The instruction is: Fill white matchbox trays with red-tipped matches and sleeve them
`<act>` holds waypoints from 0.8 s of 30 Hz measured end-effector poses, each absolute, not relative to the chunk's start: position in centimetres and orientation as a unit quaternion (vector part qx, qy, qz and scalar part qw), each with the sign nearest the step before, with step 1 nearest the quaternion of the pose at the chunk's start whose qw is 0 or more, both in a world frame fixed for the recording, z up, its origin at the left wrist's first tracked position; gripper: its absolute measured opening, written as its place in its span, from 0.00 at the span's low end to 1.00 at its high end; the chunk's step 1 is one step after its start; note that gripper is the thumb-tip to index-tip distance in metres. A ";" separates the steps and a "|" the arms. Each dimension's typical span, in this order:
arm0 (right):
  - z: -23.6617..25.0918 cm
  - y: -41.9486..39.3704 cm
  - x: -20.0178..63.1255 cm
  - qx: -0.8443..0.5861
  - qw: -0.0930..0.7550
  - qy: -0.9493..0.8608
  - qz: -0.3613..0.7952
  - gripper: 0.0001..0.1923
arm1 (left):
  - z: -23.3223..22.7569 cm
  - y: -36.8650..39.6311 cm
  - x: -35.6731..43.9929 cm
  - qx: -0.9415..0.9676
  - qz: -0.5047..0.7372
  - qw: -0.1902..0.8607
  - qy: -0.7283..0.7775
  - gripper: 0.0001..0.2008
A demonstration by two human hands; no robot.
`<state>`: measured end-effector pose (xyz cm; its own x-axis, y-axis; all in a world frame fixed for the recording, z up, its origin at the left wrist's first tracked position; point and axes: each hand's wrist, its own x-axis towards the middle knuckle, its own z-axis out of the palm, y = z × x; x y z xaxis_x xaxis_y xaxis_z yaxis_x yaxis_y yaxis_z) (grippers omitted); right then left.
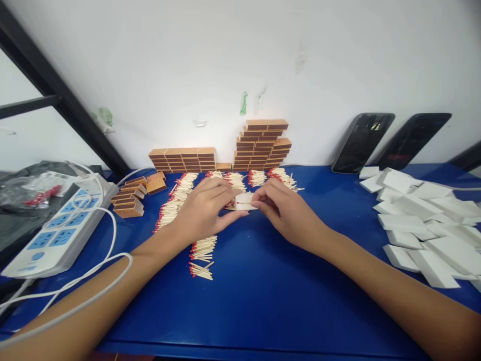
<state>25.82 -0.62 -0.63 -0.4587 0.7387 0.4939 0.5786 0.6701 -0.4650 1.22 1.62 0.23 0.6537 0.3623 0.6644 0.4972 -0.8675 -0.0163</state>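
Both my hands meet over the middle of the blue table (263,281). My left hand (205,208) and my right hand (283,210) pinch a small white matchbox tray (244,200) from either side. Red-tipped matches (176,200) lie in long rows just behind and to the left of my hands, and another small heap of matches (202,258) rests under my left wrist. Whether matches are inside the tray is hidden by my fingers.
Stacks of brown matchbox sleeves (261,145) stand against the wall, with more sleeves (131,198) at the left. A pile of white trays (424,220) fills the right side. A power strip (56,233) with white cables lies at the left; two dark phones (363,142) lean on the wall.
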 end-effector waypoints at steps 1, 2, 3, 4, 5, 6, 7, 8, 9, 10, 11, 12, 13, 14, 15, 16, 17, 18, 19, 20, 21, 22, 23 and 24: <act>-0.6 -0.6 25.8 -0.390 0.351 -0.843 0.118 0.05 | 0.2 1.6 1.2 -0.903 -0.344 0.097 -0.236 0.17; -0.5 -0.6 25.8 -0.392 0.358 -0.839 0.118 0.05 | 0.2 1.7 1.2 -0.903 -0.345 0.096 -0.236 0.17; -0.5 -0.6 25.8 -0.394 0.366 -0.835 0.118 0.05 | 0.2 1.7 1.2 -0.903 -0.344 0.096 -0.238 0.17; -0.4 -0.6 25.8 -0.395 0.374 -0.831 0.119 0.05 | 0.2 1.7 1.2 -0.902 -0.344 0.096 -0.241 0.17; -0.4 -0.7 25.8 -0.397 0.381 -0.826 0.121 0.05 | 0.2 1.7 1.3 -0.901 -0.345 0.095 -0.244 0.17; -0.4 -0.7 25.7 -0.398 0.386 -0.823 0.125 0.05 | 0.2 1.7 1.3 -0.899 -0.348 0.092 -0.248 0.17; -0.4 -0.8 25.6 -0.398 0.389 -0.821 0.131 0.05 | 0.2 1.6 1.3 -0.898 -0.352 0.086 -0.251 0.17; -0.5 -0.9 25.5 -0.398 0.389 -0.819 0.137 0.05 | 0.2 1.6 1.3 -0.896 -0.356 0.079 -0.253 0.17; -0.7 -1.0 25.4 -0.398 0.388 -0.819 0.141 0.05 | 0.2 1.5 1.4 -0.895 -0.359 0.075 -0.253 0.17; -0.8 -1.1 25.3 -0.397 0.387 -0.820 0.142 0.06 | 0.1 1.5 1.4 -0.896 -0.360 0.074 -0.251 0.16; -1.0 -1.1 25.2 -0.394 0.388 -0.822 0.139 0.05 | 0.1 1.4 1.5 -0.896 -0.360 0.076 -0.247 0.16; -1.1 -1.1 25.2 -0.391 0.389 -0.824 0.133 0.05 | 0.1 1.4 1.5 -0.898 -0.358 0.080 -0.243 0.16; -1.2 -1.1 25.2 -0.387 0.390 -0.826 0.126 0.05 | 0.1 1.3 1.5 -0.899 -0.356 0.084 -0.239 0.16; -1.3 -1.1 25.2 -0.383 0.391 -0.829 0.118 0.05 | 0.1 1.4 1.5 -0.901 -0.354 0.087 -0.236 0.16; -1.3 -1.0 25.3 -0.381 0.391 -0.831 0.111 0.05 | 0.1 1.4 1.5 -0.902 -0.352 0.088 -0.236 0.16; -1.2 -0.9 25.4 -0.379 0.388 -0.833 0.104 0.05 | 0.1 1.5 1.4 -0.902 -0.351 0.089 -0.238 0.16; -1.1 -0.9 25.5 -0.379 0.384 -0.836 0.098 0.05 | 0.1 1.6 1.3 -0.901 -0.349 0.091 -0.239 0.17; -1.0 -0.8 25.6 -0.381 0.378 -0.839 0.090 0.05 | 0.1 1.7 1.3 -0.901 -0.349 0.096 -0.239 0.17; -0.9 -0.8 25.7 -0.382 0.374 -0.841 0.082 0.05 | 0.2 1.8 1.2 -0.900 -0.351 0.103 -0.237 0.18; -0.8 -0.8 25.7 -0.381 0.372 -0.843 0.075 0.04 | 0.2 1.9 1.1 -0.900 -0.352 0.111 -0.233 0.18; -0.6 -0.7 25.8 -0.378 0.374 -0.844 0.070 0.04 | 0.2 2.0 1.0 -0.899 -0.353 0.119 -0.229 0.19; -0.5 -0.7 25.9 -0.373 0.381 -0.843 0.067 0.05 | 0.3 2.1 1.0 -0.899 -0.354 0.126 -0.225 0.19; -0.4 -0.6 25.9 -0.370 0.391 -0.840 0.064 0.05 | 0.3 2.2 1.0 -0.899 -0.354 0.131 -0.224 0.19; -0.4 -0.5 26.1 -0.371 0.403 -0.834 0.060 0.05 | 0.4 2.2 0.9 -0.898 -0.354 0.135 -0.225 0.18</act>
<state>26.08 -0.50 -0.36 -0.3994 0.6676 0.6283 0.5715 0.7172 -0.3987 0.92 2.23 0.39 0.6483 0.3093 0.6958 0.5002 -0.8619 -0.0829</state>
